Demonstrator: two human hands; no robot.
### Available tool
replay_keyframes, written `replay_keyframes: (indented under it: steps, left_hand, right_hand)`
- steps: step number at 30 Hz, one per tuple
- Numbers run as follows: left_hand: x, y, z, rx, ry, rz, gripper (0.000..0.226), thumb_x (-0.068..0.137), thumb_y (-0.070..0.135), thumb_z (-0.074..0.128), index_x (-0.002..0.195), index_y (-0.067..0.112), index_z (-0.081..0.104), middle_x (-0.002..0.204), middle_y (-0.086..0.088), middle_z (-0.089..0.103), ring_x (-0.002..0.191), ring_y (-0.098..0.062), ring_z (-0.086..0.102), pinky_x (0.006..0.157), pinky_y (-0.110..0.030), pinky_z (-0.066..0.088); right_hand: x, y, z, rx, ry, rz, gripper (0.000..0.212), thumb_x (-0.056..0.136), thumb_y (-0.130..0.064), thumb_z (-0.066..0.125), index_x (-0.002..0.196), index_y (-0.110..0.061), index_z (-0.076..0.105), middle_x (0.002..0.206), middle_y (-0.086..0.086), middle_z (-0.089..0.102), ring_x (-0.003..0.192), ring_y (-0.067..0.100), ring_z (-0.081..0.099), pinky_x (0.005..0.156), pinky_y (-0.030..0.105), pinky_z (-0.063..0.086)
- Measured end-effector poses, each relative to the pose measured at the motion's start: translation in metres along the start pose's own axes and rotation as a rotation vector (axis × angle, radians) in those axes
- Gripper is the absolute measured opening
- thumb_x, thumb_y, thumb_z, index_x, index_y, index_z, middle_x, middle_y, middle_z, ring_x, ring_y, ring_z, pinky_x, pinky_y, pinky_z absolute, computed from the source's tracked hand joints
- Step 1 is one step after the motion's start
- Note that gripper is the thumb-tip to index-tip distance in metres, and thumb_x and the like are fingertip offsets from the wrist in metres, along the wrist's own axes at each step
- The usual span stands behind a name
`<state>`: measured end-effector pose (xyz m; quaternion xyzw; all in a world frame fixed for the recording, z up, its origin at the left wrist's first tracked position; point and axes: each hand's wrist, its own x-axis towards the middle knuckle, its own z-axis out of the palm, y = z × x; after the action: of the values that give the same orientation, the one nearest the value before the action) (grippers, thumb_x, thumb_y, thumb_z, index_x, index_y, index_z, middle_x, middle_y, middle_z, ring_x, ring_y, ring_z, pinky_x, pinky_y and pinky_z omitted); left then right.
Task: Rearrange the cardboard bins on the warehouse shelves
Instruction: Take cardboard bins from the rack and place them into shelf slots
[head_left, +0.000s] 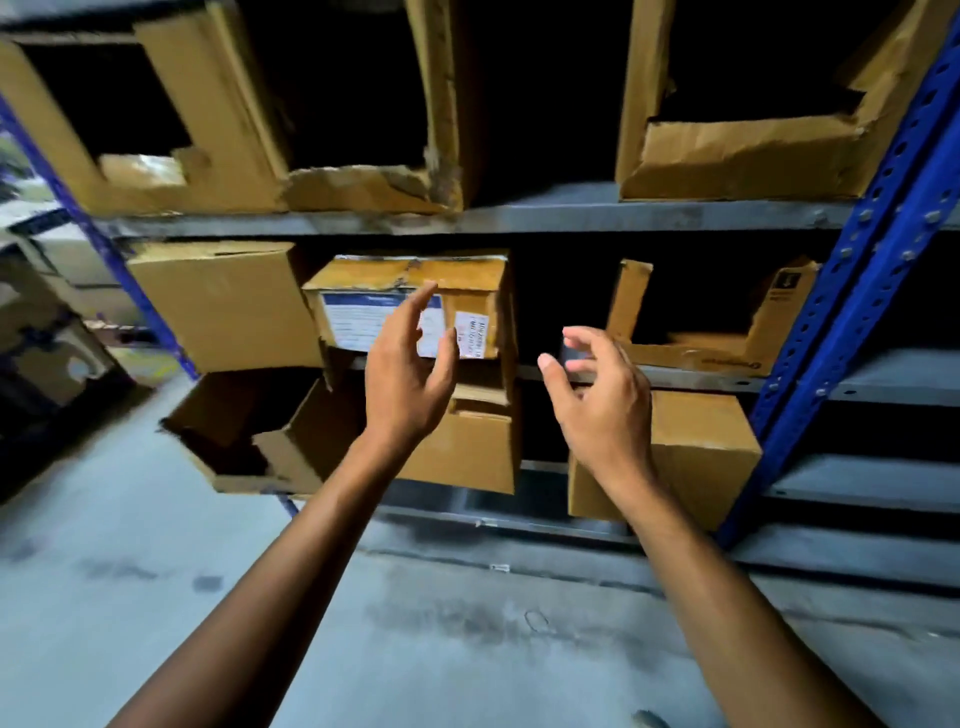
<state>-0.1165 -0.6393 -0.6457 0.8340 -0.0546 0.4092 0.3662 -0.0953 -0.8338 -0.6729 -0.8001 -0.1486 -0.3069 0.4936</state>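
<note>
Two bare forearms reach forward and up toward a metal shelf rack with blue posts (852, 291). The left hand (408, 374) is raised with its palm turned inward, fingers loosely spread and slightly curled, holding nothing. Just beyond its fingertips sits a closed cardboard box (415, 306) with white labels on its front, on the middle shelf (675, 376). Left of that box stands a plain closed box (223, 304). The right hand (605, 397) hovers with fingers spread and curled, empty, before a dark gap in the shelf. To the right of its fingers rests a cut-open cardboard bin (711, 317). Below its wrist stands another box (701, 457). Torn bins (753, 150) line the shelf above.
</note>
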Motion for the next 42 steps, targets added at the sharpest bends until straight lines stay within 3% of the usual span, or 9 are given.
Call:
replay_keyframes:
  steps: [7,15,20,25,29,33,35,37,42]
  left_hand:
    - [-0.006,-0.036,-0.088,0.136,0.120,-0.032,0.047,0.091,0.026,0.054,0.134,0.009,0.050,0.128,-0.008,0.060,0.117,-0.021,0.056,0.094,-0.045,0.049]
    - [-0.022,-0.110,-0.099,0.150,-0.033,-0.212,0.085,0.083,0.053,0.058,0.150,0.012,0.026,0.146,-0.009,0.040,0.133,-0.019,0.037,0.107,-0.033,0.034]
    - [-0.012,-0.170,-0.086,0.153,-0.055,-0.419,0.094,0.079,0.055,0.060,0.152,0.011,0.020,0.152,-0.012,0.034,0.139,-0.024,0.034,0.113,-0.042,0.034]
    - [0.014,-0.227,-0.058,0.079,-0.131,-0.526,0.095,0.076,0.049,0.064,0.151,0.010,0.021,0.152,-0.012,0.035,0.138,-0.024,0.036,0.112,-0.041,0.034]
    - [0.042,-0.257,-0.030,-0.159,-0.125,-0.680,0.092,0.069,0.036,0.069,0.146,0.009,0.027,0.140,-0.003,0.046,0.124,-0.009,0.040,0.102,-0.025,0.032]
    - [0.063,-0.299,-0.012,-0.296,-0.069,-0.852,0.105,0.055,0.046,0.073,0.145,0.017,0.029,0.134,0.000,0.052,0.122,-0.017,0.050,0.107,-0.036,0.039]
    - [0.066,-0.325,-0.004,-0.290,-0.098,-0.897,0.093,0.054,0.044,0.071,0.139,0.027,0.038,0.130,-0.001,0.059,0.118,-0.019,0.056,0.105,-0.044,0.044]
    - [0.067,-0.350,0.001,-0.264,-0.097,-0.916,0.061,0.061,0.038,0.072,0.119,0.036,0.055,0.114,0.005,0.069,0.107,-0.015,0.065,0.096,-0.046,0.051]
    - [0.071,-0.349,0.003,-0.159,-0.085,-0.930,0.014,0.080,0.029,0.066,0.092,0.036,0.068,0.087,0.012,0.074,0.085,-0.012,0.070,0.082,-0.045,0.058]
  right_hand:
    - [-0.019,-0.061,0.039,0.022,-0.056,-0.044,0.041,0.088,-0.035,0.065,0.125,-0.018,0.057,0.118,0.001,0.063,0.093,0.011,0.063,0.065,0.040,0.059]
    - [-0.027,-0.046,0.090,-0.057,-0.192,0.098,0.068,0.085,-0.031,0.071,0.143,-0.020,0.038,0.137,0.005,0.052,0.114,0.021,0.055,0.087,0.029,0.047]
    - [-0.022,-0.008,0.133,-0.171,-0.337,0.372,0.087,0.083,-0.027,0.074,0.152,-0.021,0.021,0.153,0.010,0.029,0.136,0.030,0.037,0.103,0.037,0.038]
    - [0.000,0.028,0.179,-0.210,-0.282,0.584,0.094,0.084,-0.020,0.073,0.154,-0.018,0.010,0.156,0.015,0.021,0.140,0.035,0.031,0.108,0.044,0.035]
    - [0.027,0.048,0.209,-0.216,-0.170,0.625,0.096,0.083,-0.020,0.074,0.154,-0.015,0.010,0.151,0.017,0.030,0.136,0.037,0.035,0.104,0.043,0.038]
    - [0.048,0.063,0.225,-0.233,-0.192,0.763,0.085,0.084,-0.021,0.073,0.150,-0.009,0.022,0.144,0.017,0.044,0.134,0.036,0.039,0.104,0.043,0.037]
    - [0.056,0.072,0.228,-0.232,-0.179,0.815,0.061,0.082,-0.019,0.074,0.134,-0.005,0.045,0.131,0.018,0.057,0.122,0.037,0.051,0.093,0.039,0.044]
    - [0.062,0.080,0.229,-0.229,-0.177,0.848,0.039,0.083,-0.018,0.072,0.116,-0.002,0.058,0.120,0.020,0.063,0.111,0.037,0.058,0.082,0.034,0.046]
    - [0.069,0.090,0.228,-0.277,-0.165,0.886,0.022,0.089,-0.003,0.054,0.108,0.007,0.059,0.117,0.026,0.061,0.104,0.042,0.059,0.076,0.035,0.046]
